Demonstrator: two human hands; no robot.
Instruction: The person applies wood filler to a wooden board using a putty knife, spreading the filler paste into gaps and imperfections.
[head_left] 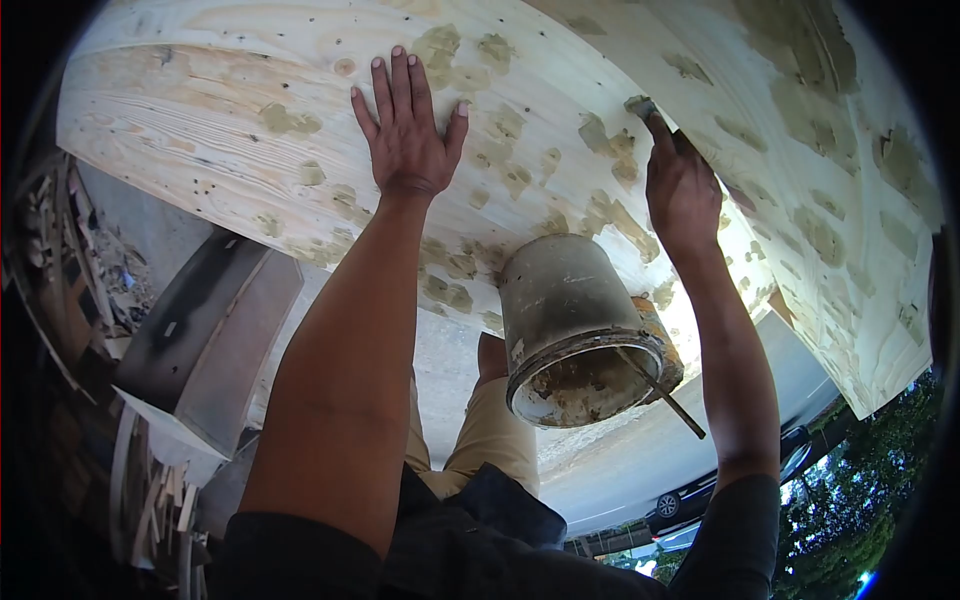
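Note:
A pale plywood sheet [220,110], spotted with many tan filler patches, spreads before me. My left hand [408,145] lies flat on it, fingers stretched out, holding nothing. Farther right, my right hand [684,195] is closed around a putty knife [640,104], index finger pointing along it. The knife's tip, smeared with filler, is at the sheet near its right edge; most of the tool is hidden by the fingers. Between my forearms sits a dirty grey bucket [565,290], its crusted mouth facing me. A thin stick [668,398] pokes out of the bucket.
Another patched wooden panel [810,180] adjoins on the right. A rusty brown object [655,335] is partly hidden behind the bucket. At lower left are a dark curved piece [185,320] and a pile of wood scraps [165,510]. A car [690,497] stands on the road beyond.

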